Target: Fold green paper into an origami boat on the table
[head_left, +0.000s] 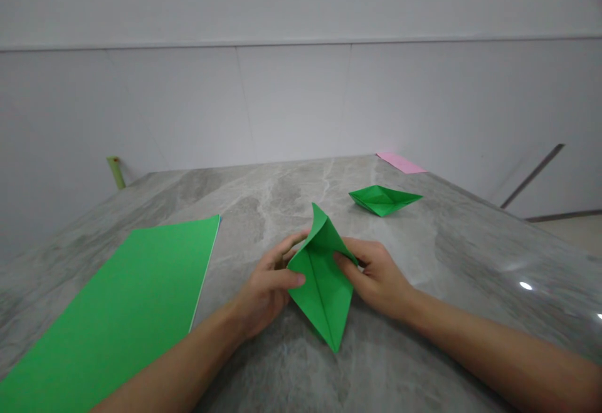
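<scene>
A folded green sheet of origami paper [324, 281] is held up between both hands, just above the grey marbled table. It has a kite-like outline with a crease down its middle, and its upper tip curls over. My left hand [270, 281] grips its left edge, thumb in front and fingers behind. On the right edge, my right hand [376, 272] pinches the paper with the thumb on the front face; its other fingers are partly hidden behind. Beyond my right hand lies a finished-looking green paper boat shape [384, 200], pointed at both ends.
A stack of green paper sheets [126, 306] lies at the left, beside my left forearm. At the table's [282, 193] far right corner is a pink paper [401, 163]. A light-green tube [116, 172] stands near the far left edge, against the white wall [291, 106].
</scene>
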